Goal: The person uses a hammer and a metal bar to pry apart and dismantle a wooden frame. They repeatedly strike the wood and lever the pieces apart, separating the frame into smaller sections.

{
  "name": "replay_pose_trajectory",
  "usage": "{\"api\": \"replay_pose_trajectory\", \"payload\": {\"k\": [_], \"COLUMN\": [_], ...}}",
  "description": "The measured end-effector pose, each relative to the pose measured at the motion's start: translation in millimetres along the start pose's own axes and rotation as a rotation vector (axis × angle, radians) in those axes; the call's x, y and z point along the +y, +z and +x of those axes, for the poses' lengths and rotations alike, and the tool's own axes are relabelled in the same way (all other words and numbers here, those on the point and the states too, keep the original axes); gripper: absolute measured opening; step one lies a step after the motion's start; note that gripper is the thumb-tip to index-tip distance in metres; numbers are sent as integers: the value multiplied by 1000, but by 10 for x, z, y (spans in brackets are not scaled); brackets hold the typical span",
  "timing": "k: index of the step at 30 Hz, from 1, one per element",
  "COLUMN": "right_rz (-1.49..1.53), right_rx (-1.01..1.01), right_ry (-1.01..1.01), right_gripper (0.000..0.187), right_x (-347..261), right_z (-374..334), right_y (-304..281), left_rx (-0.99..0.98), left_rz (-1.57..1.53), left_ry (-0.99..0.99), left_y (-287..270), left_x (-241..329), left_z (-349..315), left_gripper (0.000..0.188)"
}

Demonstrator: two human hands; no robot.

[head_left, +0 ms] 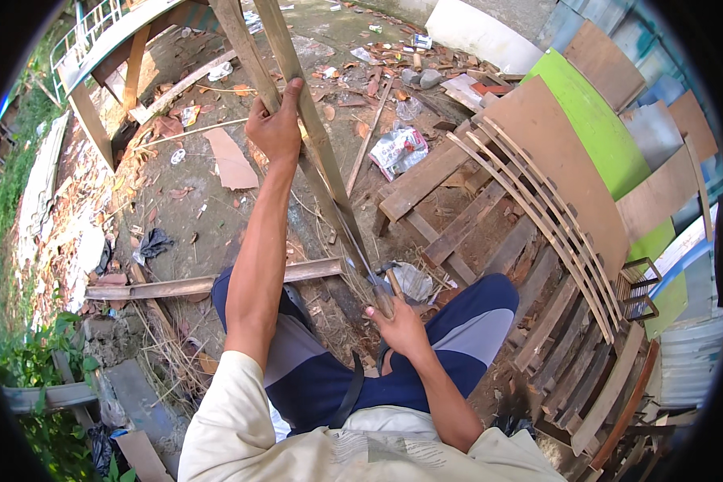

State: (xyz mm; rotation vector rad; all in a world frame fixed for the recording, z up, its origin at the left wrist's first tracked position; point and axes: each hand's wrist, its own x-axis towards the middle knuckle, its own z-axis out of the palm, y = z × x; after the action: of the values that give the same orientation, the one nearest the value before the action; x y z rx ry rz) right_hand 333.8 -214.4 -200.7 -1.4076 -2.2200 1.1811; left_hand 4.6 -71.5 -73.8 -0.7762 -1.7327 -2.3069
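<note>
Two long wooden strips [278, 40] rise from in front of me toward the far edge and lie close together at my left hand. My left hand [276, 128] is closed round them, its arm stretched forward. Their lower part runs down between my knees. My right hand [399, 328] is closed low down, on the grip of what looks like a long knife; its thin grey blade [360, 255] lies along the wood's lower end. A short brown wooden piece [394, 283] sticks up beside the grip. The blade's tip is hard to make out against the wood.
A low wooden bench [426, 186] and several stacked planks [550, 321] stand on the right, with long thin slats [538, 217] over them. A pole [217, 281] crosses the ground at left. A table [128, 48] stands far left; litter and a plastic bag [399, 151] lie about.
</note>
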Motion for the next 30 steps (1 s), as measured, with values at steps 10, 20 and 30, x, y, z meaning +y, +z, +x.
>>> {"api": "replay_pose_trajectory", "payload": {"k": [10, 20, 30], "right_rz": [39, 24, -33], "right_rx": [-189, -128, -205], "right_ry": [317, 144, 169], "right_gripper": [52, 52, 53], "right_x": [852, 110, 57], "right_z": [-357, 135, 244], "right_y": [266, 27, 86], "left_rx": [65, 77, 65], "left_rz": [-7, -75, -147], "left_ry": [102, 205, 106], "left_y": [-60, -289, -402], "left_x": [-149, -89, -195], "left_z": [309, 677, 694], "left_gripper": [34, 32, 30]}}
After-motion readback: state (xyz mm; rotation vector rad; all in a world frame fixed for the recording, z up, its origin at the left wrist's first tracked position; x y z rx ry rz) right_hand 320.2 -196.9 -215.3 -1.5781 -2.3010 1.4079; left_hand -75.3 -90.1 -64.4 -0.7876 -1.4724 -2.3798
